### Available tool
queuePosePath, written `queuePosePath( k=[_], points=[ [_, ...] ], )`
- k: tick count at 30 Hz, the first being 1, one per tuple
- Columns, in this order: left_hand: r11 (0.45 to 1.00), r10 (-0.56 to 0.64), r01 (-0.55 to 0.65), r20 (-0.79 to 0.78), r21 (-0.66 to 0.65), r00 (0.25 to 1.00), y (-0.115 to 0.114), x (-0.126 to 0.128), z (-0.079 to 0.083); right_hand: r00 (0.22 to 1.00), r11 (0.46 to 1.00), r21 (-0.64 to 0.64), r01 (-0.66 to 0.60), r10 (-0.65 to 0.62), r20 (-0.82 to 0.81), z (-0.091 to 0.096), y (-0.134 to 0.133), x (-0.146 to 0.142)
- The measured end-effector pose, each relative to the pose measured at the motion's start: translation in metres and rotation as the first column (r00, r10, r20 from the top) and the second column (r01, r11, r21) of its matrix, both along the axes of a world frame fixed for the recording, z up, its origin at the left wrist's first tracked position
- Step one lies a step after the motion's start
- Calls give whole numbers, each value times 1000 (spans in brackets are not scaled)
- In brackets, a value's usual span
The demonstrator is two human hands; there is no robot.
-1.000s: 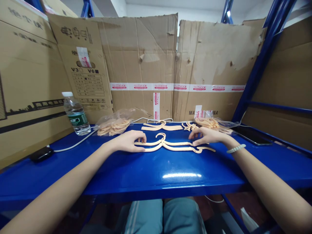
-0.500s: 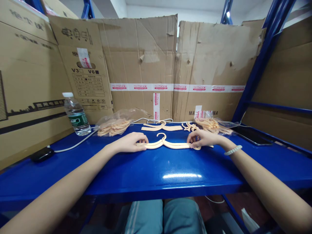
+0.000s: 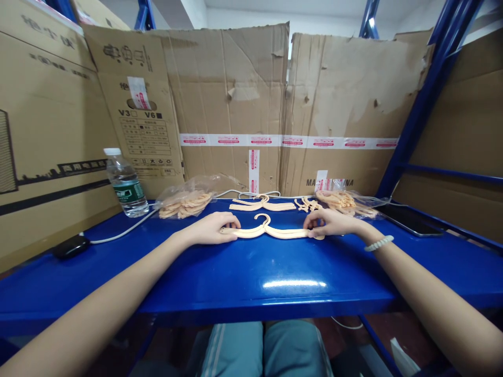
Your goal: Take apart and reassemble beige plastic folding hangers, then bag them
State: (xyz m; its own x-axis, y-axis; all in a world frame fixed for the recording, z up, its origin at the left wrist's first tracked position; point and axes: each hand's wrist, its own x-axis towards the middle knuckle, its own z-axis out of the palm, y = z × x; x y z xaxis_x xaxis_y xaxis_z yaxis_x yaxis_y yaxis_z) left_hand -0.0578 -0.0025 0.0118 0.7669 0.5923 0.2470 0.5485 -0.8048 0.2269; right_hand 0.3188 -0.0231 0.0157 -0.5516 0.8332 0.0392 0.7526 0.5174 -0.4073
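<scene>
A cream-coloured plastic clothes hanger (image 3: 286,232) lies on the blue table, its hook pointing away from me. My left hand (image 3: 218,228) is closed around the hanger's left end, thumb in front and fingers behind. At the opposite end, my right hand (image 3: 328,223) pinches the hanger; a bracelet circles that wrist. The hanger's two tips are partly hidden by my fingers. Just behind it lie more cream hangers (image 3: 279,206), stacked. Small cream hook-like pieces (image 3: 306,203) sit to their right, close to my right hand.
A clear bag of cream parts (image 3: 184,203) lies at the left, another bag (image 3: 341,200) at the right. A water bottle (image 3: 128,188), a black device (image 3: 71,246) with a white cable, and a dark phone-like slab (image 3: 411,220) rest on the table. Cardboard sheets (image 3: 231,94) stand behind.
Both hands keep their grip on the hanger, which hardly moves. The whole view shifts slightly to the right. A thin piece sticking out beyond my right hand is now mostly hidden.
</scene>
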Motion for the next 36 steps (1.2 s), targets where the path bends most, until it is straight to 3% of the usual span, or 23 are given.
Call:
queuePosePath(
  k=[16,24,30,36],
  points=[
    [999,-11,11,5,49,1000,2,-2,1,991,973,192,131,-125,-43,-1,0,-2],
    [992,33,-36,27,124,999,4,-4,1,990,976,164,143,-143,-12,-5,4,0],
    [965,159,-171,72,197,985,21,-12,-9,986,979,120,164,-161,-33,-7,4,-1],
    [961,170,-181,72,208,983,24,-8,-18,984,978,116,174,-171,-40,-7,4,-2]
  ],
)
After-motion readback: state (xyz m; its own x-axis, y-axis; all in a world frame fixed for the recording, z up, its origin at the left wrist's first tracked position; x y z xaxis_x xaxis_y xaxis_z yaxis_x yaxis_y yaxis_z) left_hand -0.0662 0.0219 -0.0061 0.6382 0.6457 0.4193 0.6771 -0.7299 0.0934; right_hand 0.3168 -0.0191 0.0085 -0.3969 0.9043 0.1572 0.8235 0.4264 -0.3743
